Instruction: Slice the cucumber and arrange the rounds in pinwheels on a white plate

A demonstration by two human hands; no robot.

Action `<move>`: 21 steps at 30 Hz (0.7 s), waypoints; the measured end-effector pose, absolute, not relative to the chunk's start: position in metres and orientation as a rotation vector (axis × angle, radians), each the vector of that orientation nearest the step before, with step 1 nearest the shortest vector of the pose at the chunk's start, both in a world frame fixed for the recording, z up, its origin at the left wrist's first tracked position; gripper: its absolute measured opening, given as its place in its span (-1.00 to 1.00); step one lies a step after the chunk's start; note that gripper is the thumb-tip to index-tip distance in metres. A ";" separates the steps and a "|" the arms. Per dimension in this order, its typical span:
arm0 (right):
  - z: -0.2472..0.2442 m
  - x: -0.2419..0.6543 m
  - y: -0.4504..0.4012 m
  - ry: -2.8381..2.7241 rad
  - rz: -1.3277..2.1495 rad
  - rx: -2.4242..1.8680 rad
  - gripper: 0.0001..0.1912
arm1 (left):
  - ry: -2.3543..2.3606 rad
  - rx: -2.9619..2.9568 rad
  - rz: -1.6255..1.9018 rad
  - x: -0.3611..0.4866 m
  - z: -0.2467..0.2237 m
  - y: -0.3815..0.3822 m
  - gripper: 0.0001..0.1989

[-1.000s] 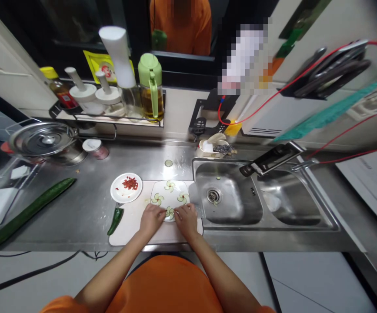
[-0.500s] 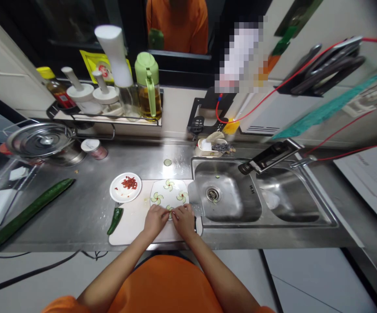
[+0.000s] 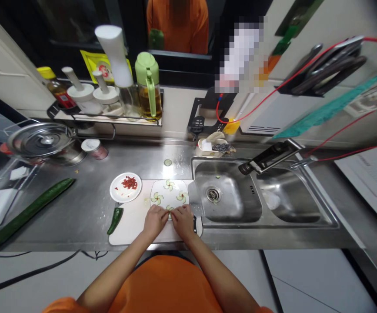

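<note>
My left hand and my right hand meet at the front edge of a white square plate. Their fingers are bent and closed at the tips on thin cucumber slices, partly covered by the fingers. Three pinwheels of curved cucumber slices with red centres lie on the rest of the plate, such as the left pinwheel. Beneath the plate is a white cutting board. A knife lies by my right hand, its black handle partly hidden.
Left of the plate stand a small white plate of red bits and a green cucumber piece. A long cucumber lies farther left, near a lidded pot. The sink is at right, under a faucet.
Hardly anything differs. Both hands stay at the plate's front edge, with only a slight shift of the fingers over the cucumber slices.
</note>
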State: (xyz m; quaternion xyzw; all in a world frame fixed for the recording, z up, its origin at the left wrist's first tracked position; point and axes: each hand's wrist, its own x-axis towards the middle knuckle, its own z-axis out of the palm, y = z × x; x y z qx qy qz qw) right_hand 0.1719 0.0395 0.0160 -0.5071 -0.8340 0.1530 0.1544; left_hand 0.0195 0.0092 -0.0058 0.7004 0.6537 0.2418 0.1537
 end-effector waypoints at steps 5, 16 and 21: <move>0.016 0.172 0.040 -2.382 0.438 -1.455 -0.88 | 1.875 2.010 0.705 0.019 -0.006 0.009 -0.80; 0.014 0.173 0.042 -2.386 0.413 -1.452 -0.85 | 1.903 2.008 0.731 0.018 -0.004 0.007 -0.80; 0.018 0.175 0.043 -2.364 0.443 -1.451 -0.86 | 1.901 1.984 0.753 0.017 -0.003 0.009 -0.81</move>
